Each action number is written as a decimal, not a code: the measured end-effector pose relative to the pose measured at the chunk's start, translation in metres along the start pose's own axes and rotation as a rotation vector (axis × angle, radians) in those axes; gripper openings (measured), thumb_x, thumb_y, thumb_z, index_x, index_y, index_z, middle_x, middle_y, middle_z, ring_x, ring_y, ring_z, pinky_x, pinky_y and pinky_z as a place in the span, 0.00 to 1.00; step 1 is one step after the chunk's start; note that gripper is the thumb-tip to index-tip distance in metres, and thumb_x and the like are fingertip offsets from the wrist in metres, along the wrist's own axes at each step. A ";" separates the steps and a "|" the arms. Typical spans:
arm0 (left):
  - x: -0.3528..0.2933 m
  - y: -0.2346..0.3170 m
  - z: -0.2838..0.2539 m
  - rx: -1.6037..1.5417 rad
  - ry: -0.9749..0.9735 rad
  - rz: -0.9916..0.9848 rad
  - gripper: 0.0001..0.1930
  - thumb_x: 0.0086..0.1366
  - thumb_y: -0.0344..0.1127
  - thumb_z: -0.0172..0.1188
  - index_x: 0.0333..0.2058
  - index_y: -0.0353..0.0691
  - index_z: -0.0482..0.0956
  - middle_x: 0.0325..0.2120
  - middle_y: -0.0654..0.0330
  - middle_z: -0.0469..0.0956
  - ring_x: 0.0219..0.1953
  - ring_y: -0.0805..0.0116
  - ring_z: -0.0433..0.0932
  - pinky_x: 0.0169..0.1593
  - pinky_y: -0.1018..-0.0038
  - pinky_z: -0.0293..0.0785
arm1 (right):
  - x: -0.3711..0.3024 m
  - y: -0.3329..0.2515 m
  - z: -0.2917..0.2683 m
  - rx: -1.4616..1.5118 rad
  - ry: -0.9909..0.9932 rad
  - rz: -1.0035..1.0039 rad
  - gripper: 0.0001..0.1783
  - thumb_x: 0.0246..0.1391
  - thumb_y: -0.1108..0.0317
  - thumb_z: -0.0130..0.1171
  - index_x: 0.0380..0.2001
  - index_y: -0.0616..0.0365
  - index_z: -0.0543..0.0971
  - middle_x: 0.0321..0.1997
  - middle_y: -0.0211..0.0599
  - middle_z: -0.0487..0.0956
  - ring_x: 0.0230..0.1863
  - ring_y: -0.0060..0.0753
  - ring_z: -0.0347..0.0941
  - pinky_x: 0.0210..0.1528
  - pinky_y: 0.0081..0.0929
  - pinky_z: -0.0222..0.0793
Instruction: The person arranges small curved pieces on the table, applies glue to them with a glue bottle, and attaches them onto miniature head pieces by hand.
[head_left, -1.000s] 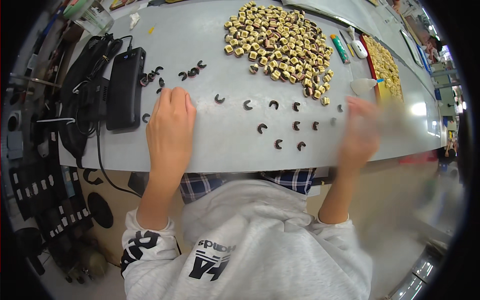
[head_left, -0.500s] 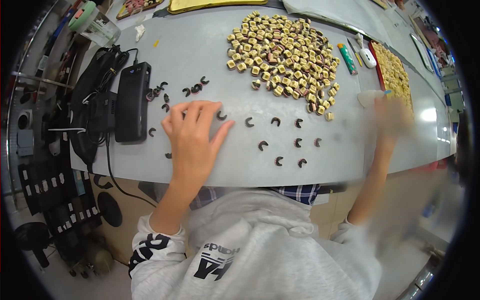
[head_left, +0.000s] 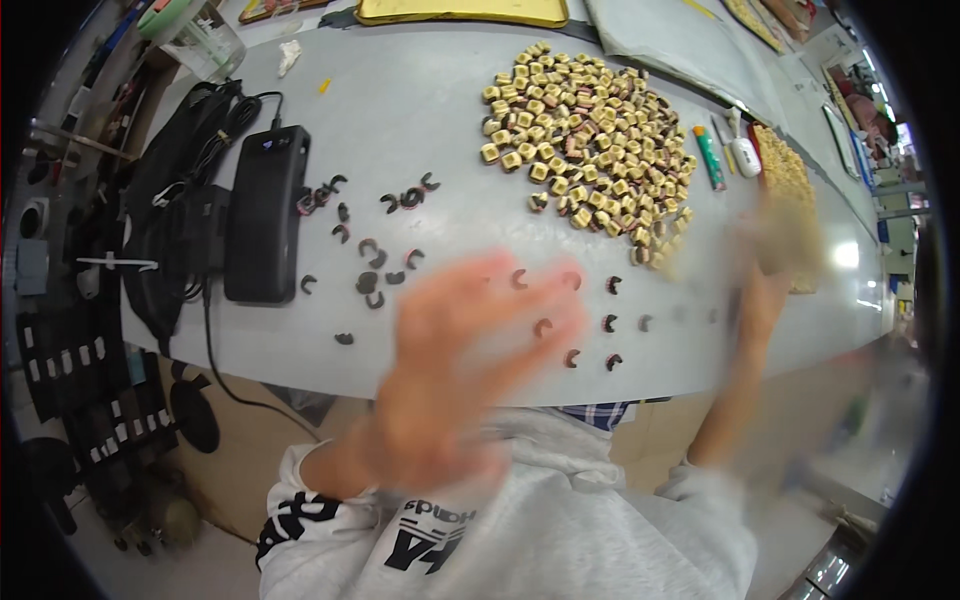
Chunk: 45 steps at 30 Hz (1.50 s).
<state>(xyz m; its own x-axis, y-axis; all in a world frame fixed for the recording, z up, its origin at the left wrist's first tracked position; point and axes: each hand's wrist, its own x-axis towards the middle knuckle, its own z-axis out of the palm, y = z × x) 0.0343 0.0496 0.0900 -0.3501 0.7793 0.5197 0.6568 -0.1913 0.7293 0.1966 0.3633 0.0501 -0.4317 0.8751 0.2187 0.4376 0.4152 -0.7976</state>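
My left hand, smeared by motion, hovers over the front of the grey table with its fingers apart and nothing visible in them. Just past its fingertips lie small dark C-shaped pieces with pinkish edges, spaced out in loose rows. More of these dark pieces are scattered to the left of the hand. Over at the right, my right hand is strongly blurred beside a red-edged tray of pale yellow bits; its fingers cannot be made out. A heap of small yellow, dark-sided blocks sits between and beyond both hands.
On the left rest a black power bank with cables and a black strap, and a clear jar behind. A green lighter-like tube and a white device lie right of the heap. A yellow tray stands at the back.
My left hand has lifted from the scattered dark pieces and swung right and nearer to me, uncovering several of them. My right hand remains beside the tray, still blurred. The whole view has shifted slightly.
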 end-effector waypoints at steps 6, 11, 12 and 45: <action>0.044 0.071 0.001 -1.266 -0.188 0.190 0.36 0.71 0.55 0.24 0.40 0.33 0.79 0.48 0.41 0.73 0.58 0.48 0.62 0.64 0.57 0.47 | 0.001 0.004 -0.009 0.010 0.047 -0.065 0.15 0.55 0.75 0.57 0.46 0.66 0.72 0.44 0.36 0.78 0.44 0.21 0.73 0.48 0.19 0.68; 0.039 0.086 0.007 -1.263 -0.121 0.009 0.27 0.67 0.51 0.40 0.25 0.35 0.80 0.48 0.34 0.71 0.59 0.48 0.62 0.59 0.55 0.54 | 0.007 0.035 0.002 0.257 0.044 -0.123 0.14 0.54 0.75 0.58 0.44 0.65 0.73 0.43 0.37 0.79 0.43 0.22 0.74 0.47 0.20 0.68; 0.041 0.087 0.009 -1.315 -0.153 0.038 0.26 0.65 0.50 0.42 0.24 0.35 0.80 0.48 0.34 0.71 0.59 0.48 0.62 0.60 0.55 0.52 | 0.006 0.035 -0.005 0.249 0.061 -0.131 0.13 0.53 0.74 0.58 0.43 0.65 0.74 0.42 0.37 0.79 0.43 0.23 0.74 0.47 0.21 0.68; 0.045 0.101 0.107 -2.048 -0.577 0.116 0.17 0.43 0.45 0.69 0.20 0.40 0.73 0.56 0.38 0.62 0.58 0.52 0.61 0.60 0.56 0.49 | 0.008 0.047 -0.009 0.338 0.086 -0.184 0.16 0.55 0.71 0.59 0.45 0.67 0.73 0.42 0.37 0.79 0.43 0.22 0.74 0.48 0.21 0.68</action>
<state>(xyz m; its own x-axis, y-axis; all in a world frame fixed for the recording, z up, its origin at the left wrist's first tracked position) 0.1561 0.1292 0.1395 0.0825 0.6925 0.7167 -0.9574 -0.1447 0.2500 0.2204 0.3920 0.0195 -0.4048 0.8172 0.4102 0.0680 0.4743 -0.8777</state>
